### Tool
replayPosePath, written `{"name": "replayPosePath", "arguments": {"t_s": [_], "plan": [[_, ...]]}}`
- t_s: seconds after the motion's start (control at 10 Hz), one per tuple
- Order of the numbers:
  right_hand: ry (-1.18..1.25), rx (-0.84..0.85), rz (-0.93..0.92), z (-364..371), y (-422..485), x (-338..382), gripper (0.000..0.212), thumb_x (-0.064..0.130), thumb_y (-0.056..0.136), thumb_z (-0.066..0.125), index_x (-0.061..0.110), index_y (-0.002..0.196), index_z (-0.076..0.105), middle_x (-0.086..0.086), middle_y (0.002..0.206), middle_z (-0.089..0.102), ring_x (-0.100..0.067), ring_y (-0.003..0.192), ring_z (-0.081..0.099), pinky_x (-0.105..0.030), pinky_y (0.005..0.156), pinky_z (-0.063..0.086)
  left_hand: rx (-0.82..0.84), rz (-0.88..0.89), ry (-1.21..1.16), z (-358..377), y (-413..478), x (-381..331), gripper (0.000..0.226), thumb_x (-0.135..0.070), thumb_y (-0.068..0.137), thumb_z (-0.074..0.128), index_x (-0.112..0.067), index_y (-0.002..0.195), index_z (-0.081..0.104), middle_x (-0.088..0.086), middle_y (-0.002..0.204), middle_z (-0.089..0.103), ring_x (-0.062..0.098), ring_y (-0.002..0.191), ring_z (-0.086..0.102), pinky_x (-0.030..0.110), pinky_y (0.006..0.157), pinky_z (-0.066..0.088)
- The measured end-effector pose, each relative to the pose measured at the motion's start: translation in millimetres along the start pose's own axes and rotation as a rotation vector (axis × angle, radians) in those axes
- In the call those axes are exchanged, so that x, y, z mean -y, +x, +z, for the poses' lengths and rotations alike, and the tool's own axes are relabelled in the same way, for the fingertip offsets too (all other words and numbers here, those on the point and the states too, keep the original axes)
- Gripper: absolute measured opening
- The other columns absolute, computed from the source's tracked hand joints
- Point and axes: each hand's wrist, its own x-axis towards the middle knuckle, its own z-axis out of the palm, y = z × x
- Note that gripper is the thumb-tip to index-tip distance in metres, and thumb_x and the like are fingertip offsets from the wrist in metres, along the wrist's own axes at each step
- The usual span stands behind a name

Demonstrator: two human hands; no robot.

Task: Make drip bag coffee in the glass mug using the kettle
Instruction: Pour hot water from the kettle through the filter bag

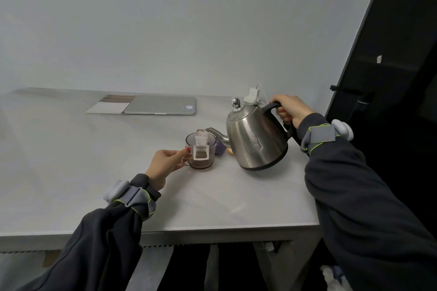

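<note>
1. The right hand (289,108) is clamped round the black handle of the kettle (256,139), with the fingers curled underneath it.
2. The left hand (165,163) is down at the glass mug (203,158), thumb and fingers pinching its small handle on the near-left side.
3. The hands are well apart, one on each vessel. Each dark sleeve carries a grey wrist strap (137,197) with a pale device on it.
4. The kettle leans towards the mug, and its thin spout tip sits right over the open top of the drip bag (201,140). I can't tell whether water is running or whether the base touches the table.
5. The drip bag hangs on the mug's rim, with one paper ear draped down the outside of the near wall.
6. A shallow layer of brown coffee lies in the bottom of the mug.
7. The mug stands upright on the white table (71,172), just left of the kettle.
8. Behind the mug a purple packet (221,147) is partly hidden by the spout.
9. A white charger (251,95) shows behind the kettle's lid.
10. Along the back edge lie a closed silver laptop (160,105) and a spiral notebook (108,106), touching side by side.
</note>
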Motion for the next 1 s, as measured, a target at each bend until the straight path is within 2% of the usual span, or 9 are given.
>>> {"name": "replayPosePath", "arguments": {"t_s": [0.2, 0.4, 0.5, 0.6, 0.7, 0.8, 1.0], "plan": [[-0.027, -0.001, -0.005, 0.5, -1.0, 2.0, 0.027, 0.018, 0.082, 0.048, 0.020, 0.058, 0.036, 0.010, 0.032, 0.023, -0.007, 0.029, 0.014, -0.014, 0.037, 0.010, -0.008, -0.003, -0.016, 1.9, -4.3, -3.0, 0.020, -0.022, 0.088, 0.065, -0.005, 0.080, 0.072, -0.005, 0.065, 0.072, 0.011, 0.076, 0.062, 0.012, 0.067, 0.054], [-0.038, -0.005, -0.016, 0.0, -2.7, 4.7, 0.026, 0.018, 0.082, 0.048, 0.020, 0.058, 0.037, 0.010, 0.032, 0.024, -0.007, 0.028, 0.014, -0.013, 0.037, 0.010, -0.006, -0.006, -0.008, 3.9, -4.8, -2.2, 0.021, -0.024, 0.087, 0.066, -0.004, 0.082, 0.072, -0.006, 0.064, 0.071, 0.007, 0.071, 0.061, 0.017, 0.075, 0.052], [-0.047, -0.013, -0.017, -1.5, -3.7, 5.7, 0.027, 0.018, 0.082, 0.048, 0.019, 0.057, 0.037, 0.010, 0.032, 0.024, -0.007, 0.029, 0.014, -0.013, 0.036, 0.010, -0.009, -0.002, -0.020, 4.0, -5.9, 0.0, 0.025, -0.026, 0.087, 0.065, -0.002, 0.085, 0.072, -0.001, 0.073, 0.072, 0.007, 0.071, 0.061, 0.018, 0.077, 0.053], [-0.042, -0.015, -0.013, -3.3, -5.0, 6.3, 0.026, 0.017, 0.081, 0.048, 0.019, 0.057, 0.038, 0.010, 0.032, 0.024, -0.007, 0.029, 0.014, -0.013, 0.035, 0.010, -0.015, -0.019, -0.084, 4.0, -7.9, 0.8, 0.031, -0.027, 0.093, 0.057, -0.003, 0.078, 0.070, 0.002, 0.077, 0.072, 0.011, 0.075, 0.063, 0.022, 0.082, 0.053], [-0.037, -0.008, -0.008, -4.1, -4.7, 5.1, 0.026, 0.018, 0.081, 0.048, 0.020, 0.057, 0.037, 0.010, 0.032, 0.024, -0.007, 0.028, 0.014, -0.012, 0.035, 0.010, -0.017, -0.029, -0.115, 4.0, -8.8, 0.2, 0.029, -0.025, 0.094, 0.055, -0.004, 0.079, 0.068, 0.002, 0.074, 0.072, 0.012, 0.075, 0.064, 0.024, 0.083, 0.053], [-0.040, -0.007, -0.002, -3.9, -4.1, 3.4, 0.026, 0.018, 0.081, 0.048, 0.019, 0.057, 0.038, 0.010, 0.032, 0.025, -0.007, 0.028, 0.014, -0.011, 0.035, 0.010, -0.013, -0.026, -0.120, 4.6, -9.9, 0.8, 0.023, -0.023, 0.094, 0.055, -0.004, 0.085, 0.067, 0.005, 0.078, 0.066, 0.009, 0.066, 0.063, 0.022, 0.080, 0.054], [-0.034, -0.008, -0.006, -5.3, -3.3, 1.2, 0.027, 0.019, 0.081, 0.049, 0.020, 0.057, 0.037, 0.010, 0.032, 0.024, -0.007, 0.029, 0.014, -0.013, 0.036, 0.009, -0.007, -0.032, -0.113, 5.0, -11.6, -0.2, 0.023, -0.022, 0.094, 0.055, -0.005, 0.083, 0.065, 0.003, 0.073, 0.067, 0.014, 0.070, 0.062, 0.025, 0.085, 0.053]]}}
